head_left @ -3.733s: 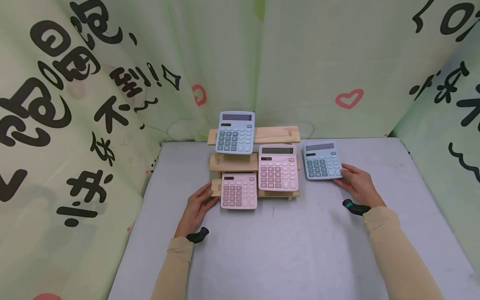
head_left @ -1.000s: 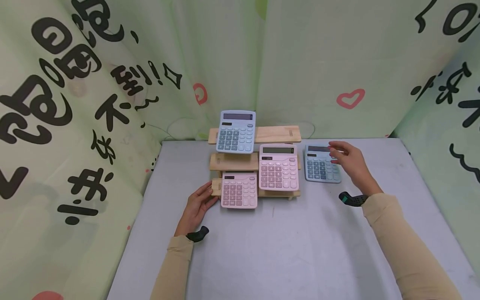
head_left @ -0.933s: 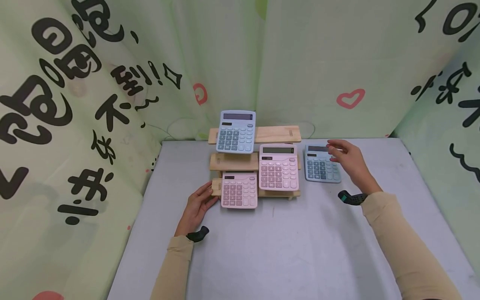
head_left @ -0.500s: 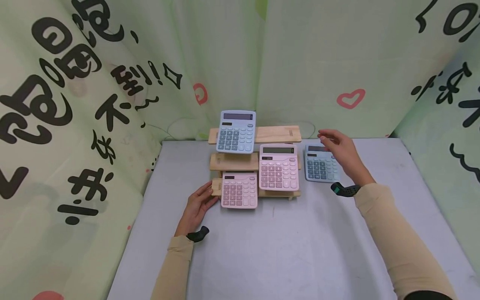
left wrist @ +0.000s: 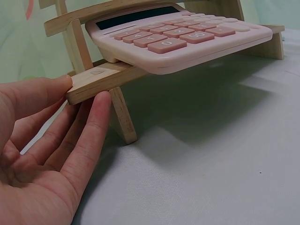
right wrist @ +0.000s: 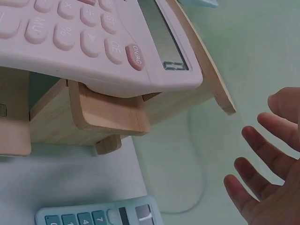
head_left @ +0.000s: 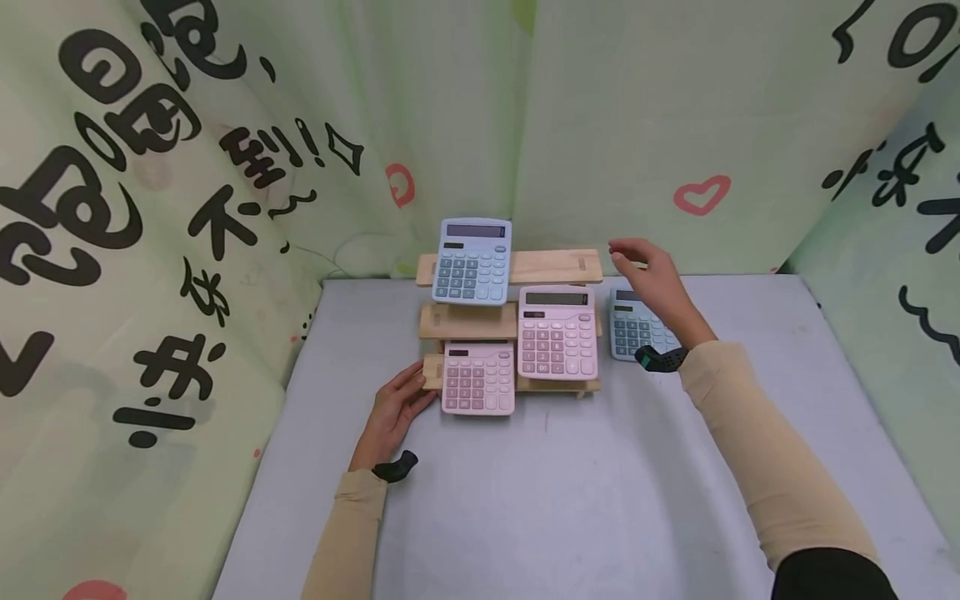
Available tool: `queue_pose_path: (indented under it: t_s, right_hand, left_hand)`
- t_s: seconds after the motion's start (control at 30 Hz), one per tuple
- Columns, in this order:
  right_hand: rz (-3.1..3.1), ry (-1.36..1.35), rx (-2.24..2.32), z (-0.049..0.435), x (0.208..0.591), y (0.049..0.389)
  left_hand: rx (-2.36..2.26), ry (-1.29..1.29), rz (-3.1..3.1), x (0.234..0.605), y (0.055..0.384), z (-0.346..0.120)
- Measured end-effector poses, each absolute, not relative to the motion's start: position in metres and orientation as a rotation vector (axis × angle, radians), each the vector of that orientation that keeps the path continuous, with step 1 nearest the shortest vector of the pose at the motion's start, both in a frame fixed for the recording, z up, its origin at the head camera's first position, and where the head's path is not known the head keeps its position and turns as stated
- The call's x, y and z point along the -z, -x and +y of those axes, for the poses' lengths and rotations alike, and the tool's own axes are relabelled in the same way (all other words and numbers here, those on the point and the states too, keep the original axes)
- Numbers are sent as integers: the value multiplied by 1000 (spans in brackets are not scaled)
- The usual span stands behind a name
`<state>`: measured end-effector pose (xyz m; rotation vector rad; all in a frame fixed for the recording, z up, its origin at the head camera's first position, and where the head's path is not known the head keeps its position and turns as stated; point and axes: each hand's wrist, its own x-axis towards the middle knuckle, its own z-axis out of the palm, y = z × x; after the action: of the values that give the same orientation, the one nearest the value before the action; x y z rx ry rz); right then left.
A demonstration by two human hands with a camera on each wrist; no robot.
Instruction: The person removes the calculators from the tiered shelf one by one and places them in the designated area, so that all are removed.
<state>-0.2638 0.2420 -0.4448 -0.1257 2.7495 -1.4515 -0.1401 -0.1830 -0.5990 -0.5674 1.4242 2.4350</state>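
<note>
A three-tier wooden display stand [head_left: 553, 267] stands at the back of the table. My left hand [head_left: 392, 413] pinches the left end of its lowest board, thumb on top and fingers below, as the left wrist view shows. A blue calculator [head_left: 471, 262] leans on the top tier at left. One pink calculator [head_left: 557, 333] sits on the middle tier at right, another pink calculator [head_left: 478, 380] on the lowest tier at left. My right hand [head_left: 652, 279], fingers spread and holding nothing, hovers beside the top board's right end. Below it, a second blue calculator [head_left: 633, 325] lies on the table, partly hidden by my forearm.
A white cloth covers the table [head_left: 540, 492]. Pale green curtains [head_left: 600, 125] printed with black characters and pink hearts hang behind and along both sides. A black band [head_left: 660, 358] is on my right wrist, another band [head_left: 396, 467] on the left.
My right hand let go of the blue calculator on the table, then rose and moved left and away to the stand's upper right. The left hand has stayed on the stand's lowest board.
</note>
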Motion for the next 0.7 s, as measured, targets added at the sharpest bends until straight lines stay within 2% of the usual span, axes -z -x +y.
queue_pose_path:
  t_s: [0.7]
  right_hand:
    - [2725, 343, 1216, 192, 418, 291]
  left_hand:
    - [-2437, 544, 1428, 598, 139, -183]
